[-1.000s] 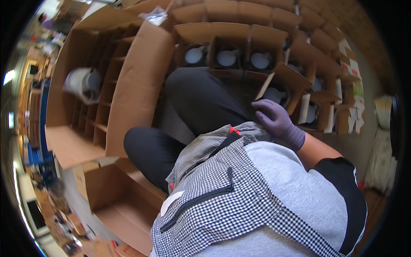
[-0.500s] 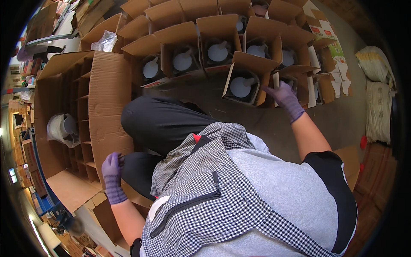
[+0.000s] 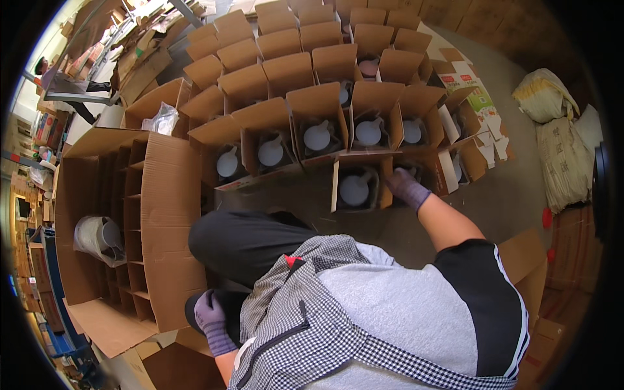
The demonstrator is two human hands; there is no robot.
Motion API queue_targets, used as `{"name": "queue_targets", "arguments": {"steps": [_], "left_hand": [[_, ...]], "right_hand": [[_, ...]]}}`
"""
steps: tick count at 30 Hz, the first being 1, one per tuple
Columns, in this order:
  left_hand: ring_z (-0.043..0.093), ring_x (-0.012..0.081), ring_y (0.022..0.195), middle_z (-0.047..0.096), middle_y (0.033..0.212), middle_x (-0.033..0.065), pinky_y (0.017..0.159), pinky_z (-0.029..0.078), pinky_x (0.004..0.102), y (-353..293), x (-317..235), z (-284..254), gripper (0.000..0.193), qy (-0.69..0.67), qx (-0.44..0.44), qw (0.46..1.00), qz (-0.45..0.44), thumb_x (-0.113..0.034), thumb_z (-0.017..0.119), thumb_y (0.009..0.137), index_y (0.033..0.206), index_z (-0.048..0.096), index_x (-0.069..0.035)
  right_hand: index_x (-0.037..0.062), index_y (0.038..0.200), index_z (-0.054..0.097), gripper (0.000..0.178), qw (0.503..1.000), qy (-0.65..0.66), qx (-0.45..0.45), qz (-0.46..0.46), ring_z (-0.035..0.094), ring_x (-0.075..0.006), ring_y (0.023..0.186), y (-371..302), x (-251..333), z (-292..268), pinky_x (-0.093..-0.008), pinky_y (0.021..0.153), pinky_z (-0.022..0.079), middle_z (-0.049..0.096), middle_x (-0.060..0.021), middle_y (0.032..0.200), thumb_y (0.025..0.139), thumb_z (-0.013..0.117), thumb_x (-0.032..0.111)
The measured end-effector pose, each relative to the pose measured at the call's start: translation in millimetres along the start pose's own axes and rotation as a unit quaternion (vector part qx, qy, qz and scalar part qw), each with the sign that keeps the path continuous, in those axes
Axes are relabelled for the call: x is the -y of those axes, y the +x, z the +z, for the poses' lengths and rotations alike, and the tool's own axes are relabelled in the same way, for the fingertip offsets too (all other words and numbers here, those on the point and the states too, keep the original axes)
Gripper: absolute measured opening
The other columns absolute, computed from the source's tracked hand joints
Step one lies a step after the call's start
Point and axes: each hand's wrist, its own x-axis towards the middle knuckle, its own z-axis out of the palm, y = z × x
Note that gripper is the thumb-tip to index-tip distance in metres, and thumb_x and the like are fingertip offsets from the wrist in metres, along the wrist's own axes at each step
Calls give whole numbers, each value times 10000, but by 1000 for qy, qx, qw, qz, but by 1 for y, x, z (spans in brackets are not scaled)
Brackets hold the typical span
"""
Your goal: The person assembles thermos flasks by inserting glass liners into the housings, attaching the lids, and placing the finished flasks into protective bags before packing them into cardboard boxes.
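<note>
My right hand (image 3: 406, 186), in a purple knit glove, is closed on the right cardboard side of a small open box (image 3: 335, 185) at the front of the group. In that box sits a pale grey, round item with a short handle (image 3: 353, 190), in dark packing. Similar round items (image 3: 317, 138) stand in the open boxes (image 3: 315, 101) behind. My left hand (image 3: 209, 314), gloved alike, rests on my knee with loosely bent fingers and nothing visible in it. To its left is a large carton (image 3: 172, 227) with cardboard dividers, holding one plastic-wrapped white item (image 3: 99, 241).
Several rows of open boxes with raised flaps (image 3: 279, 44) extend toward the back. White sacks (image 3: 564, 162) lie at the far right. Clear plastic (image 3: 161, 121) lies on another carton at the back left. A person's legs (image 3: 83, 107) show beyond it.
My view has shifted, showing more rows of boxes at the back. My left hand has come from beside the carton onto my knee. My right hand stays at the front box.
</note>
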Motion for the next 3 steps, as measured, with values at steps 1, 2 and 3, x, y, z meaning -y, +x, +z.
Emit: {"name": "queue_targets", "arguments": {"steps": [1, 2, 3], "left_hand": [[709, 383, 1013, 748, 1065, 204, 922, 541, 454, -6, 14, -6, 274, -19, -11, 999, -33, -228, 619, 947, 1085, 754, -32], [712, 375, 1020, 749, 1081, 202, 930, 540, 456, -1, 22, -10, 274, -42, -19, 997, -59, -234, 622, 951, 1089, 755, -37], [712, 375, 1020, 749, 1081, 202, 930, 540, 456, 2, 25, -7, 274, -46, -24, 997, -58, -234, 622, 951, 1089, 755, -37]], "right_hand": [[113, 1298, 675, 387, 996, 66, -62, 18, 720, -402, 1016, -26, 13, -26, -489, 967, 540, 735, -228, 1068, 1023, 466, 288], [159, 1446, 576, 455, 985, 135, -102, 39, 702, -376, 1104, -40, 12, -26, -443, 1092, 468, 712, -227, 1197, 1030, 472, 311], [159, 1446, 576, 455, 985, 132, -108, 40, 702, -376, 1104, -38, 8, -33, -443, 1092, 468, 712, -227, 1197, 1030, 472, 311]]}}
